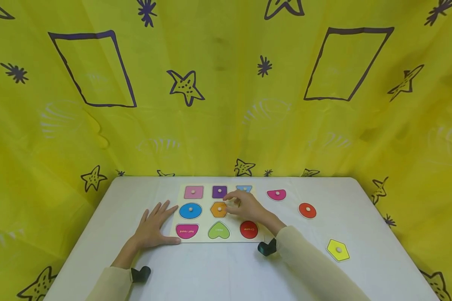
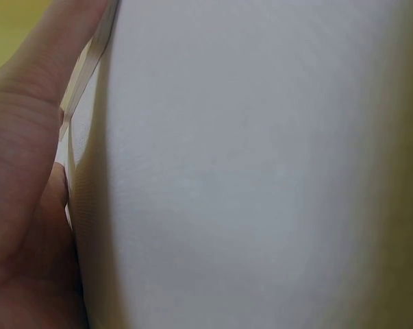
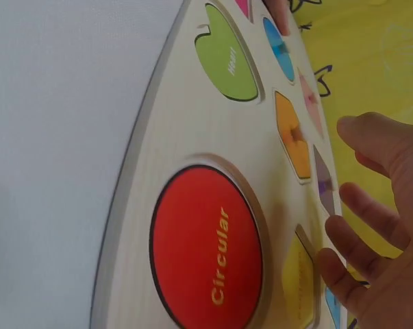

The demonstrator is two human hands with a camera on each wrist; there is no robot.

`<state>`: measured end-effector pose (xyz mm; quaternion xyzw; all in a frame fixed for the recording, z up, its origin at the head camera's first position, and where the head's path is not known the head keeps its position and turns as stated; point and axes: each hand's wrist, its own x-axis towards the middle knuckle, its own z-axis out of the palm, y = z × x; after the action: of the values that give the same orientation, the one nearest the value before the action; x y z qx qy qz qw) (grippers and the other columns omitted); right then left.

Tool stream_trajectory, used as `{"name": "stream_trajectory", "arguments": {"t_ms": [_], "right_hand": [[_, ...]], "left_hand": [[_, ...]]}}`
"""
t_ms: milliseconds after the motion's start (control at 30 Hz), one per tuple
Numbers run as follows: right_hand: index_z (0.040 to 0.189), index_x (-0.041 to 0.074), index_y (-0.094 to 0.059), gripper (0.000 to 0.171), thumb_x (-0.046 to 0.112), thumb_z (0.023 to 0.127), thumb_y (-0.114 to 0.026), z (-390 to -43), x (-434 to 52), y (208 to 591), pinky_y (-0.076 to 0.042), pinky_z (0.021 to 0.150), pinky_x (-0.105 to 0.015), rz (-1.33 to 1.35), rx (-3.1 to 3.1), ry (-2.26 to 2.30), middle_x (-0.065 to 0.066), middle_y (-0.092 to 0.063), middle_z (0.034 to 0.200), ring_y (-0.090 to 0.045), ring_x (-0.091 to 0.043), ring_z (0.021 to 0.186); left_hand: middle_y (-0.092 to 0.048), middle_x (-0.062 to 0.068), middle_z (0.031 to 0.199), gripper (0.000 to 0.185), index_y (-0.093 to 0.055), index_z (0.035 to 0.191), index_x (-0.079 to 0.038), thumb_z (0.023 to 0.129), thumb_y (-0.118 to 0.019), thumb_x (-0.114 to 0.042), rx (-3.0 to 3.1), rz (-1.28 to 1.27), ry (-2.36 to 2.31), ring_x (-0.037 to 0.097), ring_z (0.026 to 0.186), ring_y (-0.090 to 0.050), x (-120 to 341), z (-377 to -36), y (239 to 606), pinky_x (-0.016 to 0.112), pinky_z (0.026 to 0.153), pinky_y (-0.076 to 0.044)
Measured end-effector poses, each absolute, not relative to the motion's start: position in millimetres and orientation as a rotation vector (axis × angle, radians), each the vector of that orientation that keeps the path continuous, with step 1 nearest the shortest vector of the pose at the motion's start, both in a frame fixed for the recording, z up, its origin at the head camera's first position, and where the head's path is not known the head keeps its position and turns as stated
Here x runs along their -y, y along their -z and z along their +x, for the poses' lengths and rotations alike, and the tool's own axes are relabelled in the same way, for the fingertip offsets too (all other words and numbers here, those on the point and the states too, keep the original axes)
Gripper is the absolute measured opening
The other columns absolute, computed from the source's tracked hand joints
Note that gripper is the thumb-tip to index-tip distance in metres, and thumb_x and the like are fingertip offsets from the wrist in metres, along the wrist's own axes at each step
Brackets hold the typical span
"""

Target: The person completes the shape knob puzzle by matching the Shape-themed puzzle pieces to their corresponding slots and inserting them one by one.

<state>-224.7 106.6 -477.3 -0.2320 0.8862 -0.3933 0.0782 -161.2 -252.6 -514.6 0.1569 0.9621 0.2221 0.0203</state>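
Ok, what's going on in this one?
A person's left hand rests spread at the left end of a pale wooden shape-puzzle board, while their right hand, apparently holding nothing, hovers near the orange hexagonal knobbed piece seated in it. The magenta half-round recess, green heart recess, red circular recess and yellow recess stand empty. A magenta half-round piece, red round piece and yellow pentagonal piece lie loose on the white table.

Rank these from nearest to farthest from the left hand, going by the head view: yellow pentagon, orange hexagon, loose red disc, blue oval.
1. Blue oval: left column of the board, beside the left hand.
2. Orange hexagon: middle of the board.
3. Loose red disc: on the table, right of the board.
4. Yellow pentagon: farther right.
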Motion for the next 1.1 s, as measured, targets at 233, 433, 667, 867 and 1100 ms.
{"name": "stream_trajectory", "arguments": {"t_ms": [233,433,667,867,1100], "right_hand": [[0.124,0.017,-0.072,0.033,0.022,0.092,-0.080,-218,-131,469,-0.057,0.086,-0.033,-0.656,-2.635,1.155,0.003,-0.070,0.121,-0.064,-0.021,0.105],[0.126,0.010,-0.071,0.037,0.019,0.091,-0.080,-211,-157,458,-0.057,0.080,-0.032,-0.685,-2.656,1.184,-0.006,-0.071,0.119,-0.065,-0.026,0.102],[0.125,0.008,-0.070,0.035,0.017,0.092,-0.078,-200,-187,452,-0.057,0.080,-0.034,-0.697,-2.704,1.174,-0.012,-0.072,0.119,-0.067,-0.027,0.098],[0.123,0.008,-0.072,0.034,0.016,0.091,-0.079,-191,-210,452,-0.057,0.078,-0.032,-0.648,-2.747,1.177,-0.009,-0.072,0.114,-0.067,-0.023,0.095],[0.123,0.007,-0.071,0.035,0.017,0.091,-0.080,-176,-240,456,-0.058,0.082,-0.034,-0.557,-2.808,1.169,-0.010,-0.073,0.113,-0.067,-0.021,0.096]], "left_hand": [[-0.029,0.021,0.166,0.110,-0.044,0.157,-0.017,0.068,-0.081,-0.069,-2.971,0.471,-0.688,0.048,0.152,-0.016,252,-160,515,0.076,0.116,-0.004],[-0.030,0.021,0.165,0.109,-0.044,0.157,-0.017,0.068,-0.081,-0.068,-2.983,0.476,-0.683,0.048,0.152,-0.017,252,-161,513,0.076,0.116,-0.004],[-0.030,0.022,0.165,0.108,-0.044,0.157,-0.016,0.069,-0.082,-0.067,-2.975,0.489,-0.702,0.049,0.152,-0.017,251,-160,511,0.076,0.116,-0.004],[-0.031,0.022,0.164,0.109,-0.045,0.156,-0.015,0.068,-0.081,-0.068,-2.997,0.515,-0.729,0.050,0.151,-0.019,252,-160,515,0.078,0.115,-0.006],[-0.033,0.024,0.163,0.109,-0.047,0.154,-0.014,0.067,-0.081,-0.070,-3.002,0.542,-0.770,0.052,0.150,-0.019,252,-158,514,0.079,0.114,-0.006]]}}
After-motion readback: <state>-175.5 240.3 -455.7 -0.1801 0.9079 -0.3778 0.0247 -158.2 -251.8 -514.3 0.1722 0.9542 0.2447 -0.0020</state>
